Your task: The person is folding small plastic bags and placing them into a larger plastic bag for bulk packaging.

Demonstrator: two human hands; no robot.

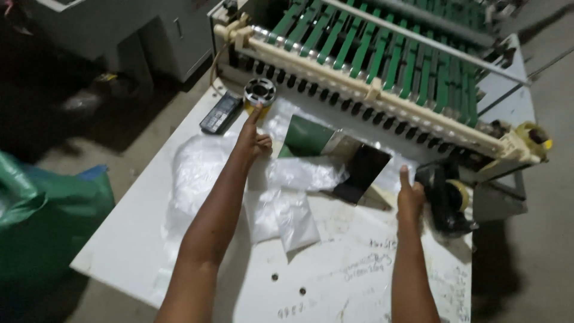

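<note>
White bench, scribbled w/ pen marks at near right, carries loose clear plastic bags in a heap at centre and left. L hand reaches fwd over the heap; index finger extended, tip touching a small tape roll w/ dark core, other fingers curled in; holds nothing. Tape roll sits at bench's far edge, just beside a dark flat remote-like device. R hand at bench's right edge, thumb up, fingers curled toward a black tape dispenser; cannot tell if it actually grasps it. Between hands: shiny metal plate, tilted, reflecting green. Behind: machine w/ green belts and cream roller bar. Green sack on floor, left of bench.
</note>
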